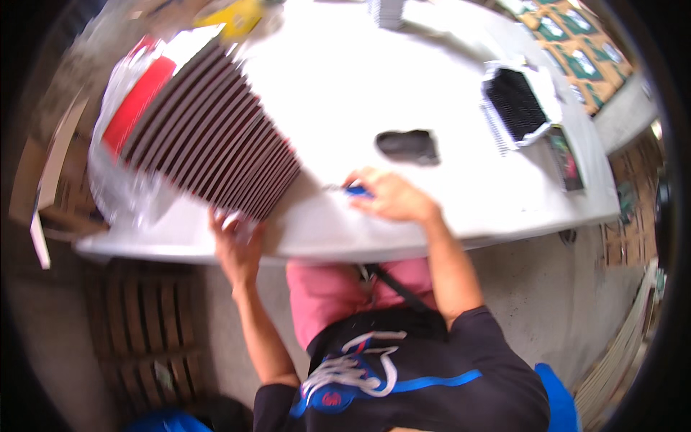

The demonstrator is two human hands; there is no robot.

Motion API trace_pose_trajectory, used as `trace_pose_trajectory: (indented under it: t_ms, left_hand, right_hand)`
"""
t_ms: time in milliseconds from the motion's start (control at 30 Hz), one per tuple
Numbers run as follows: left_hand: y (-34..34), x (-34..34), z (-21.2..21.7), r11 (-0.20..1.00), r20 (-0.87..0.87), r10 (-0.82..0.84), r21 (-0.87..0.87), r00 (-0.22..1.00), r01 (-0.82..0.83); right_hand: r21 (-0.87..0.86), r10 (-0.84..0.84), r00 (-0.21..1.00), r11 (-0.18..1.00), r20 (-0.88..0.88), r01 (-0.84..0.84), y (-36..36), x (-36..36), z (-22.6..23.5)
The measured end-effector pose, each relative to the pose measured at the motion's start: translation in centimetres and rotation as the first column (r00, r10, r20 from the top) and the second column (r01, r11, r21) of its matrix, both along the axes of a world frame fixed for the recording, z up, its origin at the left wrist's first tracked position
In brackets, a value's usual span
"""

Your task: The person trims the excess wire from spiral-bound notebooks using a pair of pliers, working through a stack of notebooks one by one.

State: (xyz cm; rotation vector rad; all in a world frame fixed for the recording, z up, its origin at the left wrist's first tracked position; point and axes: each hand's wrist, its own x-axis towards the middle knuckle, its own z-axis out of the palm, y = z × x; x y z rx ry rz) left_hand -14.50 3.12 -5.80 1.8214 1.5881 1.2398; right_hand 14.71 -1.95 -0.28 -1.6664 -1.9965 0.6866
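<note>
My left hand [239, 248] is at the near end of a tall stack of dark flat pieces with reddish edges [216, 129], its fingers apart and touching the stack's lower edge. My right hand [396, 196], over the white table, is closed on a small blue-handled tool [358, 191]. A thin greyish tip on the tool points left toward the stack; blur hides its exact kind. Just beyond my right hand lies a dark oblong object [408, 147]. Clear plastic wrap [133, 194] and a red band [140, 104] are at the stack's left end.
On the right of the white table [461, 209] sits an open white pack of black pieces [515, 104], with a dark flat box [566, 160] beside it. A yellow object [234, 18] is at the far left. Cardboard [54, 162] stands left of the table; a wooden pallet [147, 309] lies below.
</note>
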Motion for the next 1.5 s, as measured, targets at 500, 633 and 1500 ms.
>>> trace_pose_trajectory:
  t_ms: [500, 633, 1500]
  left_hand:
    - [0.5, -1.1, -2.7, 0.929, -0.076, 0.257, 0.295, 0.963, -0.225]
    - [0.9, -2.7, -4.9, 0.8, -0.055, 0.292, 0.562, 0.955, -0.212]
    - [0.6, -1.7, -2.7, 0.925, 0.472, 0.245, 0.147, 0.847, -0.35]
  right_hand:
    - [0.035, 0.495, 0.439, 0.692, -0.749, -0.721, -13.4, -7.6, -10.0]
    - [-0.538, -0.09, 0.924, 0.832, -0.371, -0.135, -8.6, -7.4, -18.2]
    - [-0.552, -0.24, 0.969, 0.815, -0.051, 0.173, -4.7, -8.9, -28.7]
